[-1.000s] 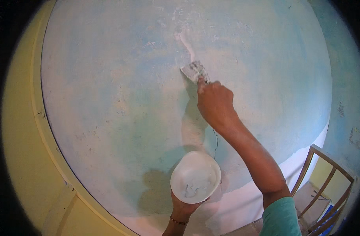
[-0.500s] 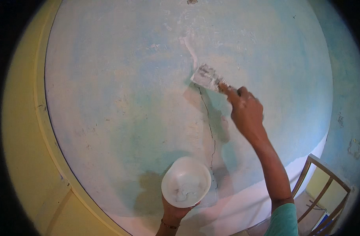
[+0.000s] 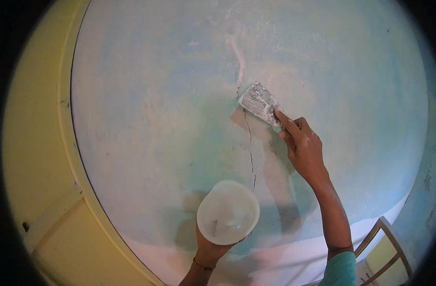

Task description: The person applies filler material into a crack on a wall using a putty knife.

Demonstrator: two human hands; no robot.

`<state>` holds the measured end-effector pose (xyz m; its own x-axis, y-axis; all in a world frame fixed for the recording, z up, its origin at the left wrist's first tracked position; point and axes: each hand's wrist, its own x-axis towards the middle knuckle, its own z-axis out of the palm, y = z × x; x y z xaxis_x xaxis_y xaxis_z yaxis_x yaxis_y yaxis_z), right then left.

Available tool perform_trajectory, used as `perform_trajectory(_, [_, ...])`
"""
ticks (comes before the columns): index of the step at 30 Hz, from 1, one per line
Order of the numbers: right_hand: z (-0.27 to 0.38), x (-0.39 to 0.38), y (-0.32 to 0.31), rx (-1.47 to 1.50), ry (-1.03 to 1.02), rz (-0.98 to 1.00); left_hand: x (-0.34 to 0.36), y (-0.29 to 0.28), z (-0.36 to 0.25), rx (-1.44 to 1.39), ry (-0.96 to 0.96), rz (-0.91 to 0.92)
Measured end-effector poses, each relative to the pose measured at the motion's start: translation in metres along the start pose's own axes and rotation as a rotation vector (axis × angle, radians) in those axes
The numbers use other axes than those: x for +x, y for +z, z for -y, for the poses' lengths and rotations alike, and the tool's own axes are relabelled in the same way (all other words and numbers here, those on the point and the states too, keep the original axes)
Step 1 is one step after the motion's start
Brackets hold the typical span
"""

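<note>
My right hand (image 3: pixel 302 148) grips a putty knife (image 3: pixel 257 102), its wide blade smeared with pale filler and held at the pale blue wall (image 3: pixel 132 124), just below a whitish streak of filler (image 3: pixel 239 57). A thin dark crack (image 3: pixel 251 151) runs down below the blade, among shadows. My left hand (image 3: pixel 213 249) holds a round white bowl (image 3: pixel 229 211) from underneath, low in front of the wall. Its contents show faintly as pale smears.
A yellow wall (image 3: pixel 34 138) with a raised trim strip (image 3: pixel 65 138) borders the left. At the lower right stands a brown railing (image 3: pixel 384 260), beside another patchy blue wall (image 3: pixel 425 176).
My right hand and the putty knife have moved down and to the right, first uncovering more of the crack. The bowl moved left and down, then slightly back up.
</note>
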<state>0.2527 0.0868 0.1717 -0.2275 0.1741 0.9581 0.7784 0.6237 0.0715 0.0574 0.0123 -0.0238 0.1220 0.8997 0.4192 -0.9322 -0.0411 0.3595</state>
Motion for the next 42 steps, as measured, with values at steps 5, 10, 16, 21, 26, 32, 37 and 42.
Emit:
perform_trajectory(5, [-0.011,-0.014,-0.003,0.873,0.359,0.387,0.021,0.013,0.009,-0.061,0.094,0.022])
perform_trajectory(10, [-0.018,-0.015,-0.016,0.748,0.089,0.506,0.038,0.005,-0.001,0.453,0.391,-0.091])
perform_trajectory(16, [0.003,-0.016,-0.03,0.442,-0.258,0.636,0.035,0.007,-0.026,-0.114,0.135,0.057])
perform_trajectory(21, [0.024,-0.012,-0.038,0.244,-0.399,0.733,0.027,0.005,-0.036,-0.12,0.147,0.187])
perform_trajectory(26, [0.021,0.004,-0.037,0.184,-0.287,0.73,0.022,0.005,-0.044,-0.006,0.102,0.13])
perform_trajectory(32, [0.021,0.01,-0.019,0.073,-0.392,0.742,0.011,-0.005,-0.048,-0.214,0.033,0.149])
perform_trajectory(37, [0.023,0.014,-0.012,0.021,-0.388,0.681,0.01,-0.009,-0.047,-0.195,-0.049,0.081])
perform_trajectory(42, [0.029,0.014,-0.003,0.013,-0.371,0.727,0.01,-0.009,-0.046,-0.124,-0.063,0.31])
